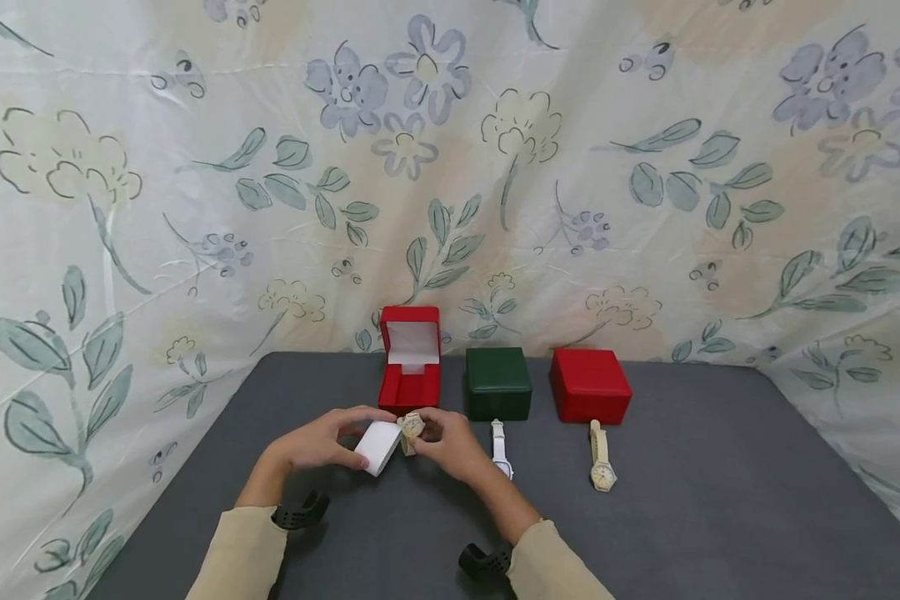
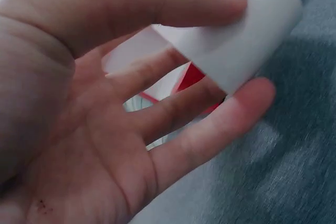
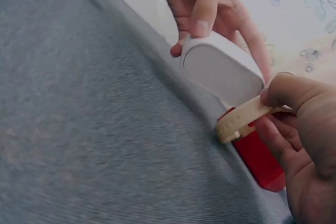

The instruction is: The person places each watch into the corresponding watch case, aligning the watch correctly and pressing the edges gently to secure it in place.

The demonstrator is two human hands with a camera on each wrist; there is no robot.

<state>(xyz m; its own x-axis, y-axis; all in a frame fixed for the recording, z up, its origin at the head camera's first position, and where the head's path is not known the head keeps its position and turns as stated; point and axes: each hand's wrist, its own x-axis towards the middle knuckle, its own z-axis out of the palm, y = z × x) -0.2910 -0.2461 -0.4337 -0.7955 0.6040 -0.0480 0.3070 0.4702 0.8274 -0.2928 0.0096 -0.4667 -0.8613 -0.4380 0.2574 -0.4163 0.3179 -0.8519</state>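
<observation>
My left hand [image 1: 326, 440] grips a white watch cushion [image 1: 378, 447] between thumb and fingers, above the table. In the right wrist view the cushion [image 3: 223, 66] shows a flat, rounded end. Just right of it, my right hand [image 1: 450, 443] pinches a cream-strapped watch [image 1: 412, 425] near its dial. The strap [image 3: 244, 120] curves down below the fingers, close to the cushion; whether they touch I cannot tell. Behind both hands stands a red watch box [image 1: 410, 385], its lid raised and its white lining showing. In the left wrist view the watch is hidden.
A closed green box [image 1: 498, 383] and a closed red box [image 1: 590, 385] stand to the right. A white watch [image 1: 499, 450] lies before the green one, a cream watch [image 1: 602, 462] before the red one. Floral cloth [image 1: 450, 167] hangs behind the dark grey table [image 1: 720, 500].
</observation>
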